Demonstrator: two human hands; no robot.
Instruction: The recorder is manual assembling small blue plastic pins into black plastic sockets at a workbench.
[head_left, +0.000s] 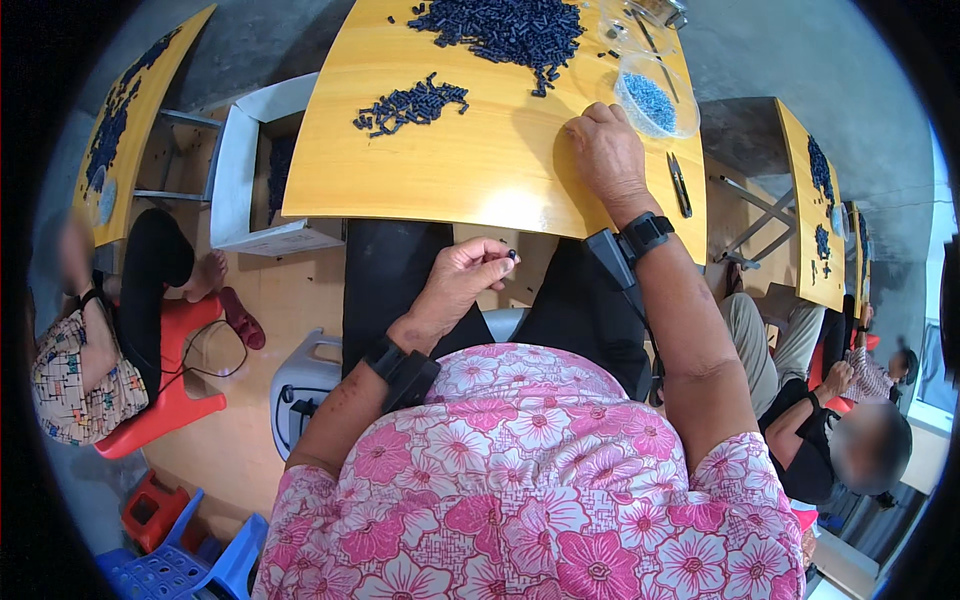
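Note:
My left hand (462,283) is over my lap, just off the table's near edge, with thumb and fingers pinching a small dark cylindrical piece (512,256). On the yellow table (440,185), my right hand (606,155) rests beside a clear round tub (690,112) of tiny light-blue pieces (650,102). Its fingers are curled together, and whatever they hold is hidden. Right of that wrist lies a pair of black thread snips (679,184). A small heap of dark cylindrical pieces (410,106) is spread on the left, with a larger pile (505,35) farther back.
Behind the tub stands another clear container (625,28), with a thin dark stick (655,55) nearby. Left of the table is an open white box (238,170). Other people sit at yellow tables on both sides. A grey stool (295,400) and red stool (165,400) stand at left.

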